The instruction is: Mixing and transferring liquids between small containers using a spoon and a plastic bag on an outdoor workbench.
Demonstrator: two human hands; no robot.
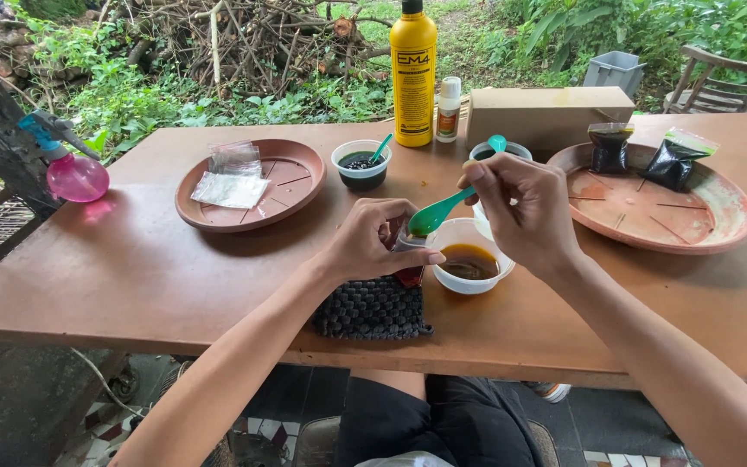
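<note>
**Fingers hold spoon bowl over small bag, cup of brown liquid just beside**

Fingers [488,183] of the right hand [520,212] are pinched shut on the handle of a green spoon [439,214]. The spoon's long axis runs down and to the left from that pinch, so its bowl ends right at the left hand [372,238]. The left hand's fingers are curled closed around a small clear bag [410,259], held upright with its mouth up; dark reddish liquid shows at the bag's bottom. The spoon bowl sits at the bag's mouth, touching or nearly so; I cannot tell which.

Just right of the bag, below the right hand, stands a white cup of brown liquid [470,257], nearer to the right hand than the left. Beneath the left hand lies a dark woven mat [372,309], close to the near edge of the bench [131,268].

Farther out, a second cup [362,164] with dark contents and a teal spoon stands behind the left hand, beside a brown dish [291,186] holding clear bags. A yellow bottle [413,73], a small white bottle [449,108] and a cardboard box [546,112] line the far side. Another dish [719,216] with two dark filled bags lies to the right. A pink spray bottle [75,173] sits at the left edge. Open bench lies left of the mat.
</note>
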